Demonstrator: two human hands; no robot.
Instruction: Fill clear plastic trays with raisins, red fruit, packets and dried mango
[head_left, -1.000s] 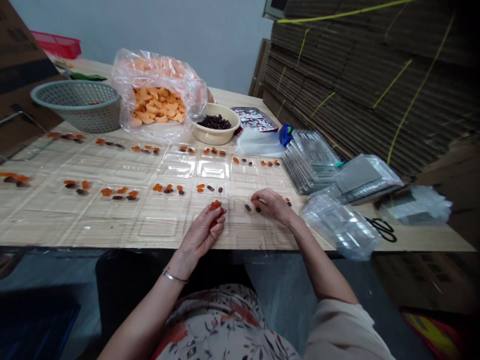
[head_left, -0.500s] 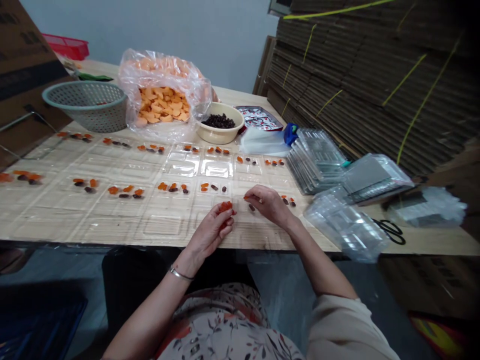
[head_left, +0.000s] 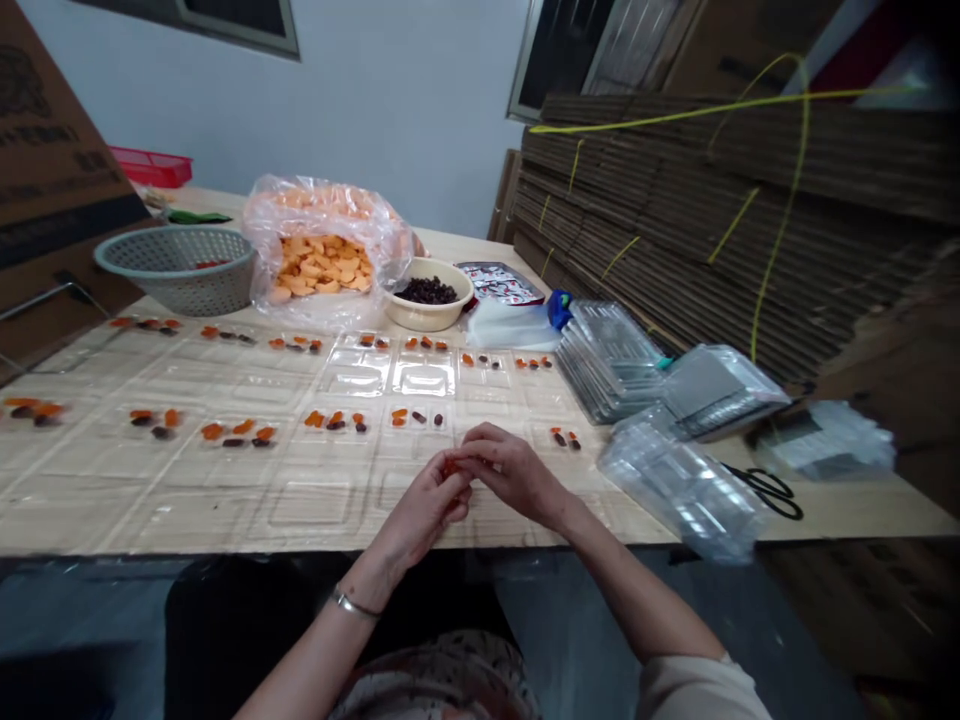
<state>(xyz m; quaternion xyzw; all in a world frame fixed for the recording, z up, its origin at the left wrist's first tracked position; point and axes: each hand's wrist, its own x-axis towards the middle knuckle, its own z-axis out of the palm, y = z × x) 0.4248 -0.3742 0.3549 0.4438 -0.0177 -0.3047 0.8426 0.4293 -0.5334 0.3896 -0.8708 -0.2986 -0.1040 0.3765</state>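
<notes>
Close to the table's front edge, my left hand (head_left: pixel 429 505) is closed around small glossy orange pieces (head_left: pixel 450 467) that look like dried fruit. My right hand (head_left: pixel 514 478) meets it there, fingers pinched together against those pieces; what sits between its fingertips is hidden. Beneath and around both hands lie clear plastic trays (head_left: pixel 311 503) in two rows. Small clusters of orange pieces (head_left: pixel 315 419) and dark brown pieces (head_left: pixel 418 418) rest in the trays' far compartments. My right hand covers part of one tray.
Behind the trays stand a grey-green basket (head_left: pixel 176 232), a plastic bag of orange slices (head_left: pixel 322 265) and a cream bowl (head_left: pixel 427 316) with dark pieces. To the right are stacked plastic trays (head_left: pixel 611 350), loose clear packaging (head_left: pixel 682 480), black scissors (head_left: pixel 772 492) and piled flat cardboard (head_left: pixel 675 200).
My right hand has moved left from over a tray to the orange pieces in my left hand. The head view has tilted up, so the table appears lower.
</notes>
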